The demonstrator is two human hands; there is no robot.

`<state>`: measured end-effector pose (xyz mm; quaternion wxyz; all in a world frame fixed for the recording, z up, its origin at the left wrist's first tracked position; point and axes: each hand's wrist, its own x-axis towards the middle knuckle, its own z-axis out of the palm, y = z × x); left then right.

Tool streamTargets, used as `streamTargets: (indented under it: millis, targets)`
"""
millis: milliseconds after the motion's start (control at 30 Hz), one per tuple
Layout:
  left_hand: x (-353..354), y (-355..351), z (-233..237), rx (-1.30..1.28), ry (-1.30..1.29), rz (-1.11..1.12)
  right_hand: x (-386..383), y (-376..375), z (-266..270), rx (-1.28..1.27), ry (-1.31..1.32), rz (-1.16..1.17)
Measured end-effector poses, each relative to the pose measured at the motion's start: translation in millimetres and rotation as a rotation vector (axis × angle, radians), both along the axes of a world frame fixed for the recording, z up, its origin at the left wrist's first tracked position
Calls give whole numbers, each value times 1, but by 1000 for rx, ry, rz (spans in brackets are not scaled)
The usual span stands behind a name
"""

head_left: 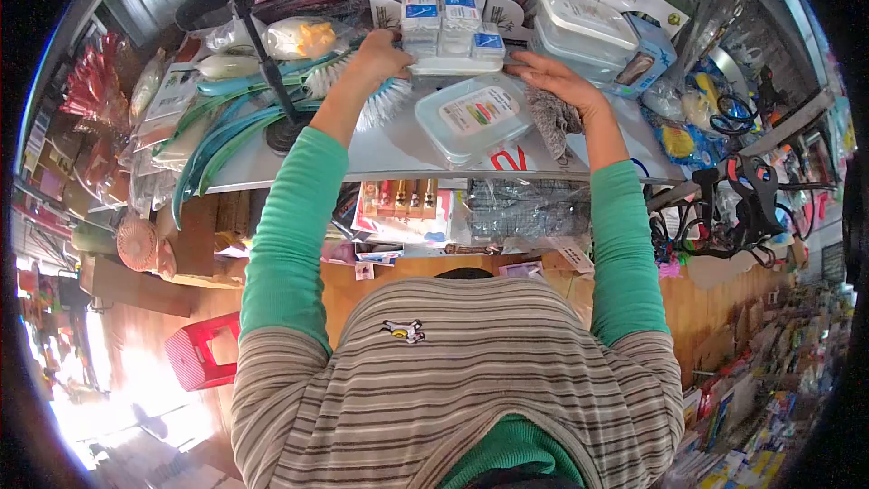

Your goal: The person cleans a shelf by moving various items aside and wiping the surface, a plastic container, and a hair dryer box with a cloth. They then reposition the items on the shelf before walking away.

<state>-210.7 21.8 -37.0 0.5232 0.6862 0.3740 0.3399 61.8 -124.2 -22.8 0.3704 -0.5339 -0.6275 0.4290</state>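
A low white tray (453, 65) stands on the shelf with several small clear boxes with blue-and-white labels (421, 23) on it. At its left end, my left hand (380, 56) is closed on the edge, with some fingertips hidden behind. My right hand (559, 80) reaches to the tray's right end with long, bent fingers. A crumpled grey cloth (554, 125) hangs under that palm and appears held there. Between my forearms lies a clear lidded plastic container (475, 116) with a paper label. White-bristled brushes (385, 101) lie beside my left wrist.
More lidded containers (584, 27) are stacked at the back right. Green and blue long-handled brushes (222, 140) hang over the shelf's left edge near a black upright stand (272, 81). Packed goods fill a lower shelf (525, 208). A red stool (204, 353) stands on the floor.
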Motion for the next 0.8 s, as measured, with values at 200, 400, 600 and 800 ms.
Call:
streamTargets:
  millis: [200,400,600,800]
  targets:
    - [3,-16,4,118,83,139,5,-5,-3,14,94,60]
    - [6,-5,-7,135,47,57,5,-19,10,87,105,79]
    - [3,-24,16,217,-134,32,9,-17,17,153,72,115]
    - [-11,-41,49,200,-225,26,0,-20,34,269,80,136]
